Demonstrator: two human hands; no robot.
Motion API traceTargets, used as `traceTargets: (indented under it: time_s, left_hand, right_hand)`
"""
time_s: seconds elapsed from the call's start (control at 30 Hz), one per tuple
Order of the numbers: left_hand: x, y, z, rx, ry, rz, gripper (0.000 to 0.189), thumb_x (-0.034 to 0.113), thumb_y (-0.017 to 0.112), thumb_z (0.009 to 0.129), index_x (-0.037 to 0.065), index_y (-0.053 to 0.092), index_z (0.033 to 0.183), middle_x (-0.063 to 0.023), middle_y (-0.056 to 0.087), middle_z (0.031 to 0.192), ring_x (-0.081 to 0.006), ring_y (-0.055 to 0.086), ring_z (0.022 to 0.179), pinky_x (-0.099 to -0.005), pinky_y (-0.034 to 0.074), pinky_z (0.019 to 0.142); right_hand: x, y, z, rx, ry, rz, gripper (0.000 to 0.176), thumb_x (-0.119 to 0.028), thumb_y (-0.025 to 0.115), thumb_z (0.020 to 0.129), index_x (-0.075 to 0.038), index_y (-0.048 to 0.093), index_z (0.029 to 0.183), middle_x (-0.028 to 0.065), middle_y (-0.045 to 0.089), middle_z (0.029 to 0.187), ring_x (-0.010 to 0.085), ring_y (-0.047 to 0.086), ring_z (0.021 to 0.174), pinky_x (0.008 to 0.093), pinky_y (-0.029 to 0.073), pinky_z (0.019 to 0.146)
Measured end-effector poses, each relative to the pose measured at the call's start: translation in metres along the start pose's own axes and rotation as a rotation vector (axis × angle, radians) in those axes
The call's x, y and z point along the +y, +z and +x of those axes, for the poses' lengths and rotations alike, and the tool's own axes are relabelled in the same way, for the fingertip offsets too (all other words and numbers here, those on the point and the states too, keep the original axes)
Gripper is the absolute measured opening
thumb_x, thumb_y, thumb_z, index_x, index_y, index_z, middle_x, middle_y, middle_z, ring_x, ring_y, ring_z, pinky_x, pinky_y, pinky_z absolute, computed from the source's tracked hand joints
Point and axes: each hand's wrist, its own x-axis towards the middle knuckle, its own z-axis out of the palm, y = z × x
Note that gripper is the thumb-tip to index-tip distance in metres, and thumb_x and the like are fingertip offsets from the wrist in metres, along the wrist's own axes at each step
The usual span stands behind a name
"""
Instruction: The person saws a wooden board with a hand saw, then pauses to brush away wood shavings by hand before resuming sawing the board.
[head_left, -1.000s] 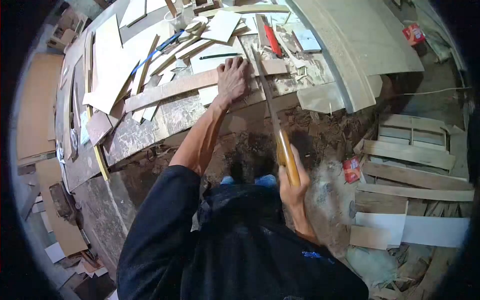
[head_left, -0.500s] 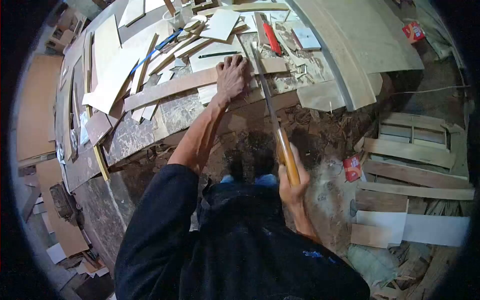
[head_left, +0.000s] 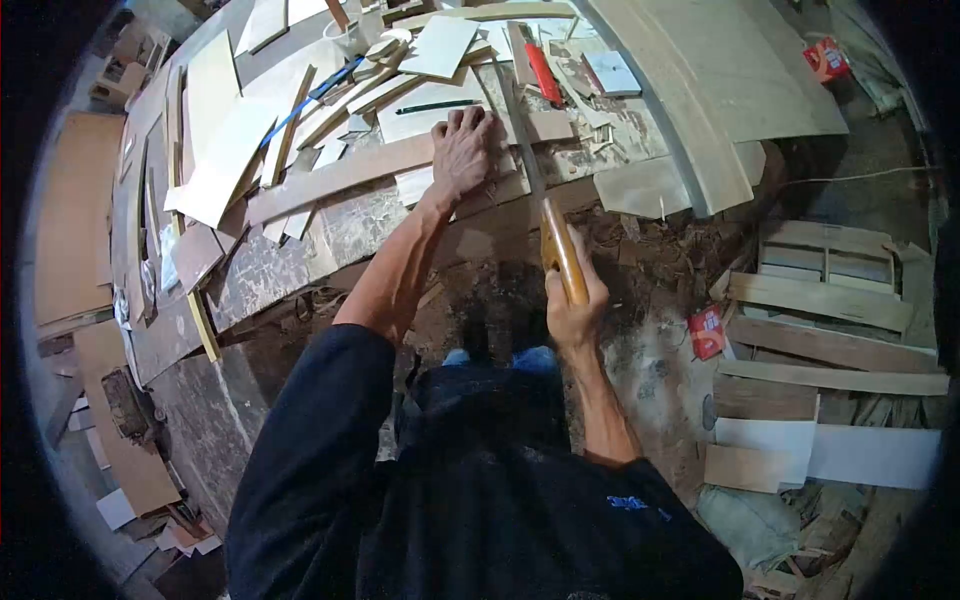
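Note:
A long wooden strip (head_left: 345, 180) lies across the workbench, its right end (head_left: 550, 127) beyond the saw. My left hand (head_left: 466, 150) presses on the strip just left of the blade, its fingers bent over the far edge. My right hand (head_left: 578, 300) is wrapped round the yellow-brown wooden handle (head_left: 563, 250) of a handsaw. The saw's thin blade (head_left: 522, 130) crosses the strip. A dark pencil (head_left: 438, 107) lies on a pale board beyond my left hand. A red-handled tool (head_left: 542, 72) rests to the right of the blade's far end.
Pale boards (head_left: 225, 160) and offcuts cover the bench's left side, with a blue tool (head_left: 318, 95) and a cup (head_left: 346, 38) among them. A long grey strip (head_left: 650, 100) runs along the right. Stacked planks (head_left: 820, 302) and a red box (head_left: 706, 333) lie on the floor at right.
My right hand and the saw have moved forward, away from my body, so the handle is nearer the bench edge. My left hand stays in place on the strip.

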Motion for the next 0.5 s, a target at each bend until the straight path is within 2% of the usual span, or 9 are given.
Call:
traceTargets:
  time_s: [0.03,0.1,0.13,0.17,0.27,0.3,0.4,0.5]
  left_hand:
    - [-0.003,0.006,-0.002,0.008,0.003,0.033,0.055,0.025,0.063,0.076,0.015,0.051,0.129,-0.0066,0.047,0.128,-0.0276,0.041,0.118,-0.0471,0.033,0.093]
    - [-0.002,0.003,0.001,-0.008,0.001,0.010,0.059,0.020,0.063,0.071,0.015,0.051,0.129,-0.0079,0.046,0.128,-0.0276,0.041,0.118,-0.0468,0.033,0.093]
    - [0.002,-0.003,0.003,-0.041,-0.011,-0.019,0.053,0.025,0.061,0.077,0.015,0.052,0.128,-0.0087,0.046,0.128,-0.0276,0.041,0.118,-0.0466,0.033,0.094]
    - [0.004,-0.004,0.006,-0.011,-0.013,-0.009,0.050,0.028,0.060,0.080,0.015,0.052,0.128,-0.0085,0.046,0.127,-0.0276,0.041,0.118,-0.0468,0.033,0.093]
    - [-0.002,0.003,0.002,0.033,-0.004,0.024,0.046,0.034,0.059,0.085,0.015,0.052,0.126,-0.0075,0.047,0.124,-0.0274,0.041,0.118,-0.0475,0.033,0.092]
    - [-0.001,0.006,0.001,0.041,0.013,0.033,0.046,0.036,0.059,0.086,0.015,0.052,0.125,-0.0072,0.048,0.123,-0.0272,0.042,0.117,-0.0476,0.034,0.092]
    - [0.006,-0.009,0.003,-0.006,-0.001,-0.028,0.048,0.037,0.059,0.085,0.015,0.052,0.127,-0.0070,0.048,0.124,-0.0266,0.042,0.117,-0.0475,0.034,0.092]
    - [0.002,-0.003,0.003,0.013,0.007,-0.033,0.049,0.037,0.060,0.085,0.015,0.051,0.128,-0.0069,0.047,0.126,-0.0270,0.042,0.117,-0.0476,0.034,0.093]
  right_hand:
    - [0.006,0.004,0.003,0.045,-0.109,0.009,0.057,0.003,0.053,0.085,-0.001,0.043,0.141,0.0222,0.058,0.127,0.0295,0.063,0.109,0.0353,0.052,0.088]
    - [0.007,-0.003,-0.019,0.050,-0.079,-0.018,0.056,0.003,0.052,0.086,-0.002,0.043,0.141,0.0217,0.058,0.128,0.0293,0.063,0.109,0.0349,0.052,0.088]
    - [0.007,-0.008,-0.035,0.048,-0.067,-0.033,0.056,0.003,0.052,0.086,-0.002,0.043,0.141,0.0214,0.058,0.128,0.0293,0.063,0.109,0.0347,0.051,0.089]
    - [0.000,-0.016,-0.052,0.071,-0.080,-0.014,0.056,0.004,0.052,0.083,-0.005,0.049,0.138,0.0149,0.061,0.123,0.0194,0.061,0.095,0.0328,0.050,0.081]
    - [-0.009,-0.028,-0.072,0.074,-0.172,-0.058,0.055,0.004,0.052,0.084,-0.003,0.048,0.138,0.0167,0.060,0.126,0.0212,0.062,0.103,0.0345,0.050,0.085]
    - [-0.008,-0.021,-0.060,0.079,-0.154,-0.024,0.052,0.004,0.051,0.084,0.000,0.050,0.136,0.0189,0.058,0.128,0.0236,0.060,0.112,0.0361,0.048,0.093]
    - [-0.008,0.000,0.005,0.021,-0.082,-0.026,0.054,0.005,0.049,0.085,0.001,0.045,0.138,0.0207,0.056,0.132,0.0284,0.061,0.114,0.0349,0.049,0.094]
    - [0.002,0.003,-0.010,0.079,-0.163,-0.019,0.052,0.003,0.050,0.086,0.001,0.045,0.138,0.0215,0.059,0.128,0.0291,0.061,0.114,0.0361,0.049,0.094]
